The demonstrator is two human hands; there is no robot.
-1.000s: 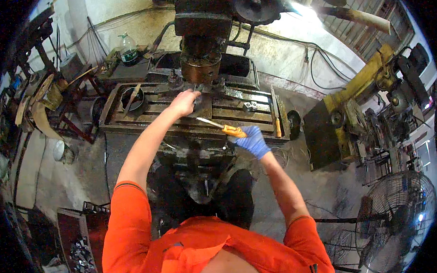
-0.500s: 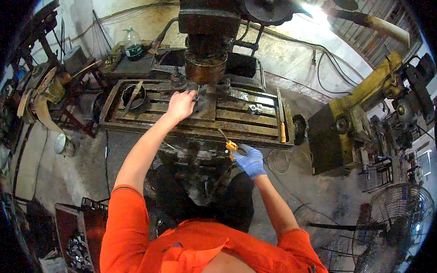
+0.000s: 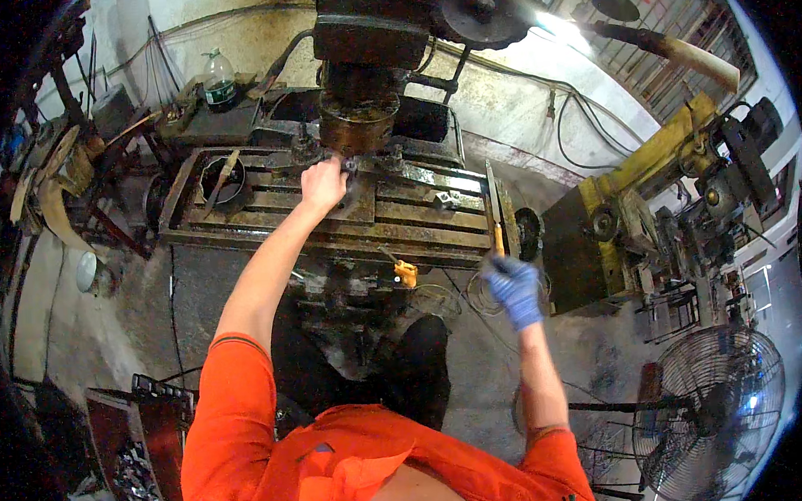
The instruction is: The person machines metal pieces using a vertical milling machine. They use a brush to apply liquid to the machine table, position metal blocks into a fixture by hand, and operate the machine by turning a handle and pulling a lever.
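Note:
My bare left hand (image 3: 324, 184) is closed just below the milling machine's spindle head (image 3: 358, 124), at a small dark metal part. The fingers hide most of what they grip. In a blue glove, my right hand (image 3: 514, 291) is at the table's right front corner, its dark fingertips curled at the lower end of the wooden handle of a file (image 3: 495, 207). The file lies lengthwise along the right edge of the slotted machine table (image 3: 409, 230). A yellow tool with a thin metal nozzle, resembling an air blow gun (image 3: 405, 273), hangs at the table's front edge.
On the table's left sits a round pan (image 3: 224, 184) with a brush (image 3: 221, 182) across it. A small metal block (image 3: 446, 200) lies right of centre. A yellow machine (image 3: 594, 226) and a floor fan (image 3: 711, 416) stand right. A metal cabinet (image 3: 115, 415) is lower left.
My right hand has moved right, from beside the yellow tool to the file's handle. My left hand stays below the spindle head, slightly raised. The whole view has shifted a little.

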